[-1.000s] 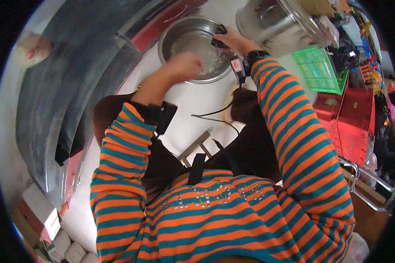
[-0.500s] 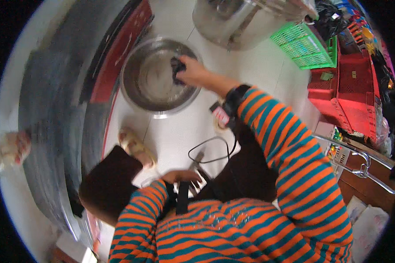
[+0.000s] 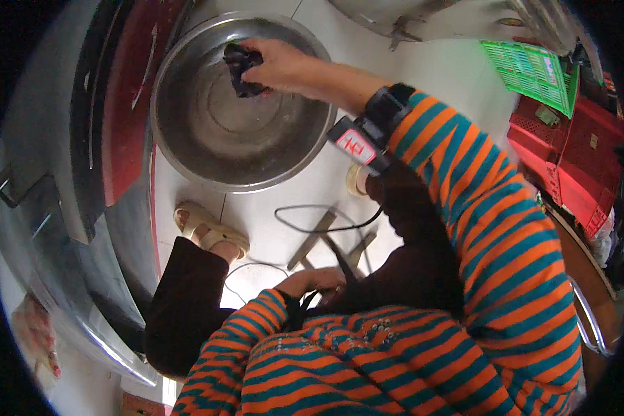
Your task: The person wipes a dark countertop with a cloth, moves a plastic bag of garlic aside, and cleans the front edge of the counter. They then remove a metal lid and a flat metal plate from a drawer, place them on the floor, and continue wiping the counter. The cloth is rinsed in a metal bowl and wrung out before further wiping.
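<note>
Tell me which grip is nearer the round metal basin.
Right. The right grip is over or inside the basin, holding a dark crumpled item; the left grip is outside it, down by the person's lap.

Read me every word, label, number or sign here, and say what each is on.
White label with red marking, on the black box at the right wrist: large, but I don't copy out writing.
Small tags on the red crates: too small to read.
Metal basin and crumpled black item in the right hand: no writing I can make out.
</note>
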A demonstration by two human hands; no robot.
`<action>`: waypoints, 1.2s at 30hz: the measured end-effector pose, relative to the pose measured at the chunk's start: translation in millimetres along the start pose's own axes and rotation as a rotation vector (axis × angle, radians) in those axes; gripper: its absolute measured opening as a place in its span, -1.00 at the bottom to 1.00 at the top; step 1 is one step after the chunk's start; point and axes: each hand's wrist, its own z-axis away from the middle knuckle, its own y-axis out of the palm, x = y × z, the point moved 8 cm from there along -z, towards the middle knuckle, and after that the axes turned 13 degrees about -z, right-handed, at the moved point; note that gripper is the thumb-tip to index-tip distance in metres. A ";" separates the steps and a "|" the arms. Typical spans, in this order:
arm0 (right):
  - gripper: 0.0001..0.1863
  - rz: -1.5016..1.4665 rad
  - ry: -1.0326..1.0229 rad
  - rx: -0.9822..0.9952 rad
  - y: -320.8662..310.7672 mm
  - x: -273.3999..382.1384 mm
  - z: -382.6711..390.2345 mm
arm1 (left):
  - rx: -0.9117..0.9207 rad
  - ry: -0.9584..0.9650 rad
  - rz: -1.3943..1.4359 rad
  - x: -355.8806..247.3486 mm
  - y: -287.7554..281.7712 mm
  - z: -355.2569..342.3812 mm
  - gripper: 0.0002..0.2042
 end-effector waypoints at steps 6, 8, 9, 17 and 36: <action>-0.46 0.385 0.029 0.141 28.6 33.4 6.7 | -0.178 0.249 -0.350 -78.5 -47.1 -11.5 -0.78; -0.38 0.427 0.056 0.172 48.4 42.7 25.3 | -0.247 0.126 -0.326 -76.6 -67.1 -14.3 -0.79; -0.42 0.517 0.037 0.104 47.9 49.9 32.8 | -0.333 -0.003 -0.387 -71.2 -78.8 -13.7 -0.79; -0.62 0.677 -0.166 -0.033 20.6 18.5 31.4 | -0.742 -0.292 -0.873 -107.2 -174.8 87.0 -0.81; -0.60 1.044 -0.138 0.230 22.6 -57.1 -7.3 | -2.128 0.430 -0.153 -141.1 59.0 549.2 -0.63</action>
